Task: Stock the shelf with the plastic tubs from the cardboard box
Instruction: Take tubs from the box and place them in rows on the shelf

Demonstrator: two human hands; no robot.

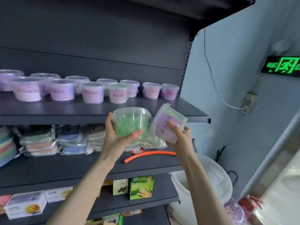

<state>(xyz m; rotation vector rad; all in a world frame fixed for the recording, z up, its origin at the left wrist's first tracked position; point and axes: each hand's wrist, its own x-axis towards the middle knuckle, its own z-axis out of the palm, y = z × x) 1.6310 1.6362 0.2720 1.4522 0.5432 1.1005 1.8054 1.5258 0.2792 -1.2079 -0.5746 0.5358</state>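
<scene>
My left hand [116, 135] grips a clear plastic tub with green contents [129, 122], held upright just below the front edge of the dark shelf [186, 109]. My right hand [180, 135] grips a tub with a purple label [167, 124], tilted to the left, beside the green one. Several purple-labelled tubs [92, 93] stand in rows on that shelf, from the far left to near its right end. The cardboard box is out of view.
The shelf below holds stacked packaged cloths [69, 140] and an orange tube [149, 155]. Lower shelves carry snack boxes [141, 187]. A white bucket [211, 177] stands to the right of the rack, and a lit green exit sign [282, 66] hangs on the blue wall.
</scene>
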